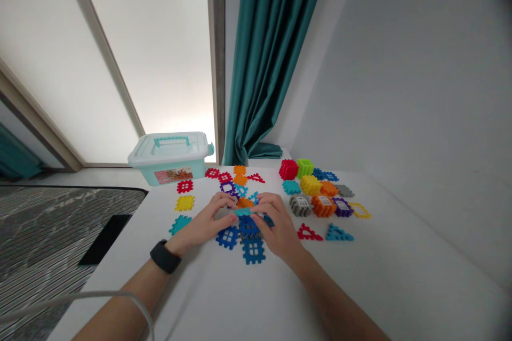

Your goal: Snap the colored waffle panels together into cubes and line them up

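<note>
My left hand [213, 218], with a black band on the wrist, pinches the left end of a light-blue plastic piece [243, 212]. At its other end the fingers of my right hand [278, 224] are closed on the same piece. An orange piece [245, 203] lies just behind it. Below my hands, dark-blue window squares [253, 250] lie on the table, and another blue window square [228, 237] is beside them at the left. Purple and light-blue pieces [241, 190] lie beyond my fingers.
A lidded teal box [176, 157] stands at the table's back left. Red, yellow and teal squares [184, 203] lie left of my hands. Stacks of coloured pieces [311, 185] and two triangles [339, 233] are at the right. A pale cable [120, 293] crosses the lower left.
</note>
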A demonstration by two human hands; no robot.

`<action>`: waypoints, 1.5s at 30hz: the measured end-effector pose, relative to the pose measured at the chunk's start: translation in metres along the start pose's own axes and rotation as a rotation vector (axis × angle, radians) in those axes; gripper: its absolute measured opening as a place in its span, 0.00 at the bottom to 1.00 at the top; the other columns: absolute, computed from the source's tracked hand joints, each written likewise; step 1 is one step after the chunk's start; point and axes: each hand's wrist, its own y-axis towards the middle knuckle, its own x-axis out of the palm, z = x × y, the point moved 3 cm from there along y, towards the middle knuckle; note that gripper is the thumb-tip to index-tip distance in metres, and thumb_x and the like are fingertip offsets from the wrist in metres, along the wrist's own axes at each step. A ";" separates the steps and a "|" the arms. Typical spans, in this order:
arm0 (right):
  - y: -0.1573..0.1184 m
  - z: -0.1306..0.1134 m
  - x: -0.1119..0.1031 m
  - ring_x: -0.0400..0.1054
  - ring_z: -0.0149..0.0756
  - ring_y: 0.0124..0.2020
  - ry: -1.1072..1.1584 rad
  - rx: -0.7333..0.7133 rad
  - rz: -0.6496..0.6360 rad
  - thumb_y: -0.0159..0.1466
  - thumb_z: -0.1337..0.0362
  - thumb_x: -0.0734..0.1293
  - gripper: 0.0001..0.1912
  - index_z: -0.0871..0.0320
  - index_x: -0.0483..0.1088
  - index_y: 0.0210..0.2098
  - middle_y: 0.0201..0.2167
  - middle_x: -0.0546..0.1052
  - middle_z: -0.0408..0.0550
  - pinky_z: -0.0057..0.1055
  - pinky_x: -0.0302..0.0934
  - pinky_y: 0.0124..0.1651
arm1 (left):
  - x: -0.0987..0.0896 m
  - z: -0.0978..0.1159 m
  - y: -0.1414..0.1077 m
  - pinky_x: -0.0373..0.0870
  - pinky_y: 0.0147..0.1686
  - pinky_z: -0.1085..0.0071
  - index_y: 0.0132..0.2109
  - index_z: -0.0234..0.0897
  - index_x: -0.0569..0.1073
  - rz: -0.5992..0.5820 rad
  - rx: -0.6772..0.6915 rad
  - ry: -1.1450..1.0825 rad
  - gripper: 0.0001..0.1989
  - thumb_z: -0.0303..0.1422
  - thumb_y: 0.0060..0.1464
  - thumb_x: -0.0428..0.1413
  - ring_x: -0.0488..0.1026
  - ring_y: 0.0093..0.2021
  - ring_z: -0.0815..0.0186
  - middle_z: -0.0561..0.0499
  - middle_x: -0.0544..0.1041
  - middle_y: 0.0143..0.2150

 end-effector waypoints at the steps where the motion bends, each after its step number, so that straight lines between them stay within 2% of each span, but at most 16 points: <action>1: 0.000 0.001 0.000 0.67 0.44 0.52 0.003 0.007 -0.012 0.68 0.66 0.64 0.04 0.52 0.69 0.41 0.42 0.70 0.50 0.45 0.64 0.55 | -0.001 -0.001 0.000 0.65 0.60 0.58 0.46 0.41 0.72 0.032 0.010 0.026 0.08 0.38 0.62 0.54 0.68 0.56 0.59 0.46 0.69 0.52; 3: 0.001 0.004 0.000 0.66 0.45 0.54 -0.005 0.033 -0.056 0.66 0.65 0.66 0.08 0.52 0.69 0.45 0.47 0.70 0.51 0.47 0.64 0.57 | -0.003 -0.003 -0.001 0.63 0.61 0.56 0.48 0.41 0.70 0.120 0.037 0.124 0.12 0.36 0.58 0.58 0.66 0.58 0.57 0.45 0.67 0.54; 5: 0.001 0.008 0.000 0.64 0.47 0.56 -0.031 0.073 -0.115 0.64 0.63 0.68 0.18 0.52 0.66 0.53 0.52 0.68 0.54 0.49 0.62 0.59 | -0.004 -0.005 -0.002 0.62 0.61 0.54 0.50 0.40 0.69 0.186 0.074 0.252 0.19 0.33 0.52 0.62 0.64 0.59 0.53 0.43 0.65 0.56; 7: 0.000 0.013 0.001 0.61 0.49 0.59 -0.064 0.109 -0.175 0.62 0.62 0.70 0.28 0.51 0.62 0.60 0.56 0.66 0.55 0.51 0.61 0.61 | -0.004 -0.005 -0.003 0.63 0.61 0.52 0.51 0.41 0.69 0.201 0.107 0.350 0.23 0.32 0.48 0.64 0.63 0.60 0.51 0.43 0.63 0.58; 9: -0.001 0.017 0.001 0.60 0.51 0.61 -0.088 0.121 -0.225 0.61 0.61 0.71 0.32 0.50 0.60 0.62 0.58 0.65 0.55 0.52 0.61 0.61 | -0.002 -0.004 -0.005 0.64 0.60 0.51 0.53 0.42 0.69 0.189 0.128 0.395 0.24 0.31 0.48 0.65 0.63 0.59 0.50 0.42 0.63 0.58; 14: -0.002 0.021 0.002 0.61 0.50 0.60 -0.111 0.089 -0.267 0.62 0.62 0.70 0.27 0.50 0.64 0.60 0.57 0.66 0.55 0.53 0.62 0.60 | 0.001 -0.002 -0.007 0.66 0.58 0.51 0.54 0.43 0.68 0.192 0.184 0.412 0.26 0.33 0.48 0.65 0.64 0.59 0.50 0.42 0.63 0.58; 21: -0.002 0.019 0.002 0.60 0.52 0.61 -0.135 0.063 -0.257 0.60 0.61 0.72 0.30 0.50 0.63 0.60 0.59 0.65 0.56 0.54 0.63 0.60 | 0.005 -0.002 -0.007 0.66 0.58 0.51 0.56 0.43 0.67 0.194 0.210 0.409 0.27 0.33 0.49 0.65 0.65 0.59 0.51 0.42 0.63 0.58; 28: 0.000 0.013 -0.002 0.60 0.53 0.60 -0.164 0.002 -0.211 0.55 0.67 0.71 0.30 0.54 0.64 0.57 0.58 0.65 0.58 0.54 0.61 0.62 | 0.005 0.000 -0.006 0.65 0.58 0.52 0.54 0.43 0.70 0.169 0.188 0.460 0.24 0.34 0.50 0.65 0.66 0.57 0.50 0.42 0.67 0.57; 33: 0.003 0.008 -0.010 0.60 0.55 0.61 -0.216 -0.029 -0.210 0.54 0.68 0.70 0.31 0.54 0.64 0.57 0.57 0.66 0.58 0.56 0.60 0.62 | 0.001 0.006 -0.003 0.66 0.57 0.55 0.54 0.44 0.73 0.117 0.191 0.490 0.17 0.35 0.56 0.61 0.66 0.57 0.53 0.43 0.68 0.57; 40: 0.009 0.007 -0.025 0.58 0.56 0.63 -0.265 -0.049 -0.222 0.55 0.67 0.70 0.29 0.56 0.64 0.56 0.56 0.67 0.59 0.57 0.58 0.64 | 0.002 0.016 0.010 0.66 0.56 0.55 0.54 0.42 0.72 0.135 0.275 0.544 0.19 0.32 0.55 0.62 0.67 0.56 0.53 0.43 0.70 0.56; 45: 0.008 0.015 -0.041 0.59 0.55 0.62 -0.282 -0.055 -0.210 0.56 0.67 0.70 0.29 0.55 0.63 0.57 0.54 0.68 0.58 0.57 0.58 0.64 | 0.009 0.025 0.027 0.66 0.56 0.54 0.53 0.42 0.72 0.099 0.310 0.566 0.19 0.32 0.54 0.62 0.67 0.56 0.52 0.43 0.69 0.56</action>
